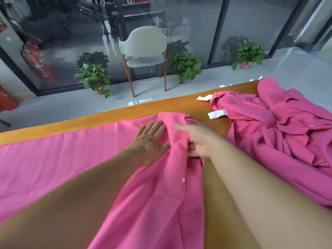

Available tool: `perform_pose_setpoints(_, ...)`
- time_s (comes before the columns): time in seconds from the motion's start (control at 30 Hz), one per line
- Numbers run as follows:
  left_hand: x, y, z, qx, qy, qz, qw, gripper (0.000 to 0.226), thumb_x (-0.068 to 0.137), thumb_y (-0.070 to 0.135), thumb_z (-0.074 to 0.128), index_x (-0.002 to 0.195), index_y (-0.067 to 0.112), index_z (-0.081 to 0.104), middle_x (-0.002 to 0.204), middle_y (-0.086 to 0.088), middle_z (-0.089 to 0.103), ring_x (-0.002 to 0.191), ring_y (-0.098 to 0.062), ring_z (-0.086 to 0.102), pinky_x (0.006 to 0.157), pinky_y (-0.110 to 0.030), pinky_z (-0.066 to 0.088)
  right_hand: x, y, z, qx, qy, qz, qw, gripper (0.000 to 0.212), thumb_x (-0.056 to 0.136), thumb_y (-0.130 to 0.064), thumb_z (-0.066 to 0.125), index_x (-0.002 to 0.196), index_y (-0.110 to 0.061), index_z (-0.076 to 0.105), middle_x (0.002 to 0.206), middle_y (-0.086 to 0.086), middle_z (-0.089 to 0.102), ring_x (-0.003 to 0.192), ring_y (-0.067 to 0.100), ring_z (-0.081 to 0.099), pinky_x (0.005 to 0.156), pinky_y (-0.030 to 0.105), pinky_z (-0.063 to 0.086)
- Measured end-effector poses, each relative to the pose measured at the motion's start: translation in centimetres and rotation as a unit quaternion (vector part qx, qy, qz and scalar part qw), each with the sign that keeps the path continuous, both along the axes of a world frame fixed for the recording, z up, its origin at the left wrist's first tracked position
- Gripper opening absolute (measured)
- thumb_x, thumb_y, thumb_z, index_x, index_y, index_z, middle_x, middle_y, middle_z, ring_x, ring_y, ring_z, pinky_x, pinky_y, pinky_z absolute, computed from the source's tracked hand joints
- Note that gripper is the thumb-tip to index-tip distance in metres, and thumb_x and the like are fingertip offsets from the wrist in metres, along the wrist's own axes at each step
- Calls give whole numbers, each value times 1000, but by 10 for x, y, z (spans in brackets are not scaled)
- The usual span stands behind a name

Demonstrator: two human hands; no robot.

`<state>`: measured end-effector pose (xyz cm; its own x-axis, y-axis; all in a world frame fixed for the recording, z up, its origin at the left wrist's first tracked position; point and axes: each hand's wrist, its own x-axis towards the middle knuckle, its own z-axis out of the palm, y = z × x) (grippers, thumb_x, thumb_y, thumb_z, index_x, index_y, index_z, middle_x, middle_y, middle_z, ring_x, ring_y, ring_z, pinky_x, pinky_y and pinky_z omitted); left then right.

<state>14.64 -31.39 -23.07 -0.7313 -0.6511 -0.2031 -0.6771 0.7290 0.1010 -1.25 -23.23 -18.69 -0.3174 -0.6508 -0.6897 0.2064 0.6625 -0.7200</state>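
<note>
A pink garment (62,159) lies spread over the left and middle of the wooden table (217,186). My left hand (149,141) presses flat on it near its far edge, fingers straight. My right hand (195,141) is blurred, index finger stretched forward, while its thumb and lower fingers pinch a raised fold of the same cloth. A white button (183,179) shows on the fold below my hands.
A crumpled pile of darker pink garments (280,133) with white labels (217,113) fills the right of the table. Beyond the far edge are a tiled floor, a grey chair (145,51), potted plants (95,78) and a glass wall. A fire extinguisher (37,62) stands at left.
</note>
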Motion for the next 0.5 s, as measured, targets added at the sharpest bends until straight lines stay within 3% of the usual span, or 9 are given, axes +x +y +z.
perform_pose_setpoints(0.07,-1,-1,2,9,-2,4,1000,70,100,56,25,157,23,2,164,5,-7,150,-16,-10,122,-39,-5,12,24,1,15,-18,63,998,33,88,-35,72,111,-12,65,100,8,70,79,20,66,63,29,55)
perform_pose_setpoints(0.13,-3,-1,8,20,21,23,999,67,100,56,29,156,23,12,164,3,2,150,-18,-3,122,-39,0,18,38,3,-19,-17,34,999,29,88,-28,72,111,-11,67,103,9,72,84,20,67,68,30,55)
perform_pose_setpoints(0.23,-4,15,29,14,165,98,981,53,102,41,39,149,18,35,158,-4,25,146,-24,20,120,-38,15,18,45,11,-67,-75,-53,993,31,92,-31,67,117,-12,66,99,5,72,88,20,66,73,31,54)
perform_pose_setpoints(0.3,3,37,46,20,259,140,956,43,101,28,44,141,13,48,146,-6,40,135,-24,35,113,-34,24,18,56,19,-67,-106,-83,989,28,96,-38,60,113,-16,64,92,3,69,82,19,64,68,31,52)
perform_pose_setpoints(0.37,19,66,59,1,291,131,948,35,98,18,50,132,12,57,135,-8,47,126,-25,43,107,-32,30,25,75,23,-46,-98,-79,991,28,97,-41,57,110,-17,62,95,3,69,84,18,65,67,32,52)
perform_pose_setpoints(0.5,60,129,70,17,315,104,943,22,94,24,59,113,16,67,107,1,54,99,-19,56,89,-28,42,53,121,19,-34,-64,-69,995,37,91,-43,66,119,-19,62,108,4,67,84,21,65,69,34,57)
